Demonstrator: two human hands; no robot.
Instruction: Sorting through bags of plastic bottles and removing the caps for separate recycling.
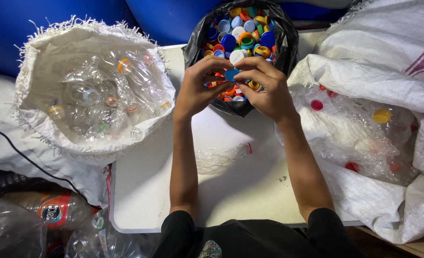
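Over the mouth of the black bag of caps [288, 38], in the head view, we see the left hand [196, 88] and right hand [268, 88] pinched together on a blue bottle cap [231, 74]. We judge it light, stiff and smooth, best gripped by its rim. Our fingers hide most of it, so we cannot tell whether a ring is attached.

1. The tabletop [236, 191] is bare just below the black bag of bottle caps [240, 43], save for a crushed clear bottle [221, 155] lying between the forearms.
2. Left of that bag, the white sack of capless bottles [95, 91] overhangs the tabletop's edge.
3. Right of it, the white sack of capped bottles [364, 124] crowds in.
4. Both hands [236, 86] block the bag's near rim.
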